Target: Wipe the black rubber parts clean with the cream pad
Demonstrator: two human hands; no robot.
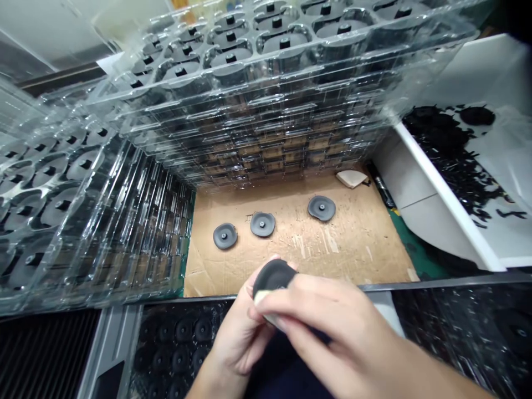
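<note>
My left hand point(239, 327) is closed around the edge of a dark grey round disc point(272, 275), holding it up near the front of the cardboard. My right hand point(332, 316) is pinched over the same disc from the right. Between its fingertips and the disc's near edge shows a small pale piece point(262, 297), whose kind I cannot tell. The fingers hide the lower part of the disc. Beyond the hands, three similar discs, the left one point(225, 236), the middle one point(262, 224) and the right one point(321, 208), lie apart on the cardboard sheet point(286, 252).
Tall stacks of clear plastic trays, one behind point(266, 94) and one at left point(137, 221), hold discs. A white bin point(453, 205) with black scraps stands right. Near it lie a folded pale pad point(352, 178) and a dark pen-shaped tool point(382, 185).
</note>
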